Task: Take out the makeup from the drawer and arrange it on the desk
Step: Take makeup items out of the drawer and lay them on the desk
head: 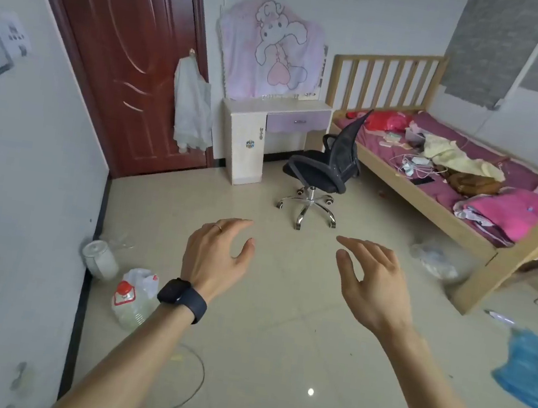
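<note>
Across the room, against the far wall, stands the white worktop [276, 104] with its lilac drawer [298, 122] pushed in. The makeup is not in sight, so we judge that it lies inside that drawer. Our left hand [216, 251] and right hand [374, 281] reach out before us above the floor tiles, well apart, fingers loosely spread, and neither holds anything. A dark watch [182, 299] sits on the left wrist.

The step in hand, as we read it, is the approach. To do it well we should walk straight to the worktop, take the small handle at the middle of the drawer front with one hand and pull it level. The other hand stays free to lift things out.

The black office chair [322, 168] stands just before the drawer, beside the bed [437, 179]. It takes up our standing place and will likely need rolling aside first. A pink cartoon cloth [272, 48] hangs above the worktop. By the left wall lie a clear oil jug [132, 302] and a white jar [99, 259], and a thin cable [194, 383] loops on the floor near our feet, worth stepping round.
</note>
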`<state>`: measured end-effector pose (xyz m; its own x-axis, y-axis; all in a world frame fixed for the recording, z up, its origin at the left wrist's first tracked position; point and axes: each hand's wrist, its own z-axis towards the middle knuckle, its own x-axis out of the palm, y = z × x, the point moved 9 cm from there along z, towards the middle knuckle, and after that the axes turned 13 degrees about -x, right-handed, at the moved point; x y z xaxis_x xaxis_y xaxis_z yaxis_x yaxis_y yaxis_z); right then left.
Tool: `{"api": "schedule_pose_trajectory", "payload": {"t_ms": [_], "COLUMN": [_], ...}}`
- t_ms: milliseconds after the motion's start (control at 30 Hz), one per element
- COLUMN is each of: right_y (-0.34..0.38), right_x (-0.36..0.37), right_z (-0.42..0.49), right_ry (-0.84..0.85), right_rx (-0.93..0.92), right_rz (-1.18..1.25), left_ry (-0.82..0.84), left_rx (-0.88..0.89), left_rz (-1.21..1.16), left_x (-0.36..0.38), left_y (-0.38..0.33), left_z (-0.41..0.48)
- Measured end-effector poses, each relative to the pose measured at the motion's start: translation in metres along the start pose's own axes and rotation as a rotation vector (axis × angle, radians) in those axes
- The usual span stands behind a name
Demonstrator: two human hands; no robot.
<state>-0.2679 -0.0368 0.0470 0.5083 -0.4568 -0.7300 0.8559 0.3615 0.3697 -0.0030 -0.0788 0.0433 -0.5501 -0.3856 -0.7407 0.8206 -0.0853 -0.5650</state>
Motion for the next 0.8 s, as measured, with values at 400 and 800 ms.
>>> {"api": "schedule_pose_trajectory", "payload": {"t_ms": [400, 800], "right_y": [-0.061, -0.144], "right_x": [0.136, 0.286], "right_z": [0.193, 0.430], "right_ry": [-0.033, -0.028], "right_rx": [-0.004, -0.046], "right_rz": [0.091, 0.136], "left_ry": [-0.032, -0.048], "left_rx": [0.000, -0.025], "left_rz": [0.035, 0.112], "left_x": [0.071, 0.154], "left_y": [0.045, 0.087], "left_z": [0.214, 0.467]}}
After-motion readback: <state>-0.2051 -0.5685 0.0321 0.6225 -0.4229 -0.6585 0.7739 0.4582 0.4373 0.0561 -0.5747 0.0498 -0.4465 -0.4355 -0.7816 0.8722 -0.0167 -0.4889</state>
